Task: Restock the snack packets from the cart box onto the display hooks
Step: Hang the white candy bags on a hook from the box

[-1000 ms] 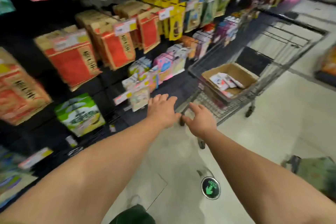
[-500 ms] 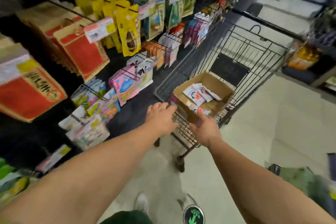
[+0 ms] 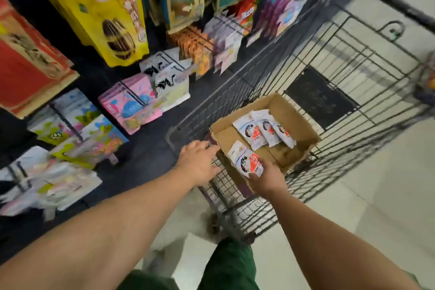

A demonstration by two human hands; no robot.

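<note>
I see my right hand [image 3: 267, 178] pinching 1 packet [image 3: 247, 160] over the box [image 3: 299, 122]; left hand [image 3: 200, 160] spread on the cart [image 3: 235, 92] rim. The loose pinch could drop it.

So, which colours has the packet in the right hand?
The packet is white with a red patch and dark print; head view.

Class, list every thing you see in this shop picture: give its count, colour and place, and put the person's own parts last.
cardboard box: one, brown, in the cart.
snack packets: about five, white and red, in the box.
cart: one, dark wire, beside the display.
hanging packets: many, mixed colours, on display hooks.
yellow bags: several, upper display.
floor: pale tiles.
left hand: on the cart's near edge.
right hand: holds the nearest packet.
</note>
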